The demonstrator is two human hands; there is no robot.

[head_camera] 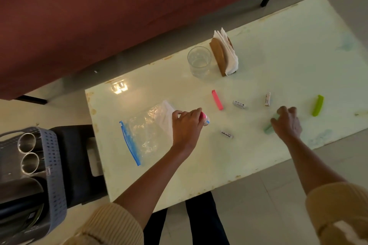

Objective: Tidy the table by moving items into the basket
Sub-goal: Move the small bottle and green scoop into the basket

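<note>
On the pale table (278,45), the left hand (187,125) pinches a small pink-and-white object (206,119); the right hand (286,123) curls its fingers over a pale green plastic clip (267,129). The grey perforated plastic basket (54,165) already holds steel cups (26,142). A clear zip bag (143,133), pink clip (217,99), lime clip (318,105) and small white batteries (227,134) remain.

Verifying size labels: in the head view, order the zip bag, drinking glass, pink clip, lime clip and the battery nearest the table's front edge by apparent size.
1. zip bag
2. drinking glass
3. pink clip and lime clip: they look alike, so not ranked
4. battery
The glass stands farther off, yet the order holds.
</note>
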